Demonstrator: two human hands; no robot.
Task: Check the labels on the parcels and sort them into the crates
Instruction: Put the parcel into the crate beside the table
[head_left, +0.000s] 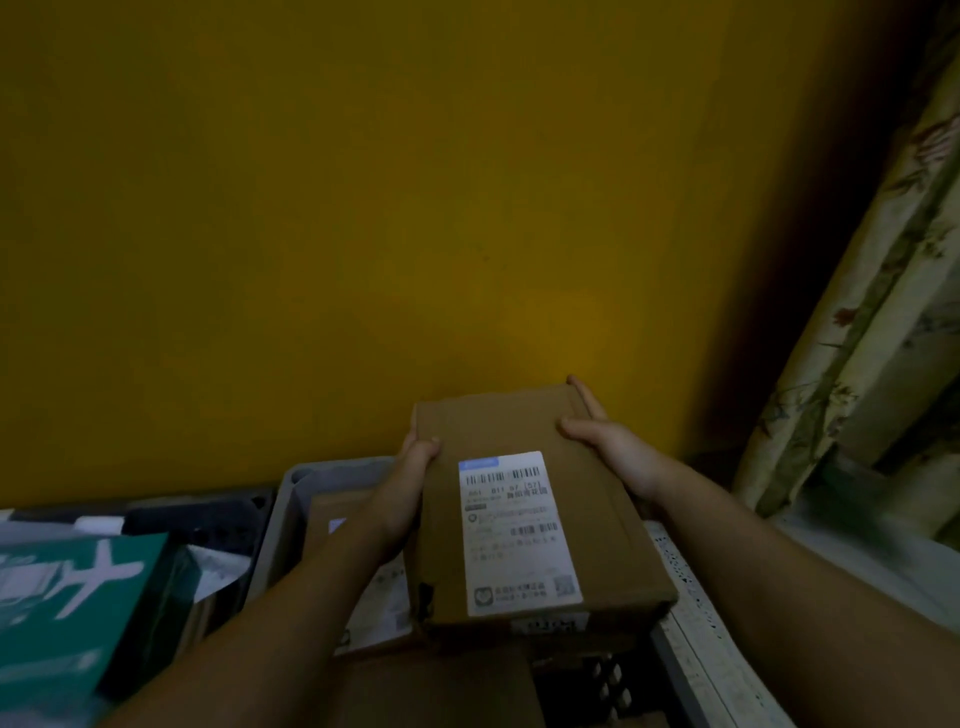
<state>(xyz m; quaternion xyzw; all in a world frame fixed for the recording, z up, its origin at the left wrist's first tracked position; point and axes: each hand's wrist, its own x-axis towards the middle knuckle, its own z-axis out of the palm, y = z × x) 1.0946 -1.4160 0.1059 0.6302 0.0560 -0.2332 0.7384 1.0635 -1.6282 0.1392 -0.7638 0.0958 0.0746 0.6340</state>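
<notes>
Mustard-yellow wall (363, 208) fills the upper frame, with a patterned curtain (878, 312) down the right edge and a green-and-white box (78, 597) at lower left. Below centre sits a grey crate (291, 499) with cardboard parcels inside, and above it a brown cardboard parcel (519, 431) is held flat, its white shipping label (519, 535) facing up. Left hand (410, 483) grips the parcel's left edge, thumb on top, while right hand (613, 441) clasps its far right corner, fingers curled behind.

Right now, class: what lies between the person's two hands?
In the head view, the cardboard parcel, white label facing up, fills the gap between left hand and right hand.
</notes>
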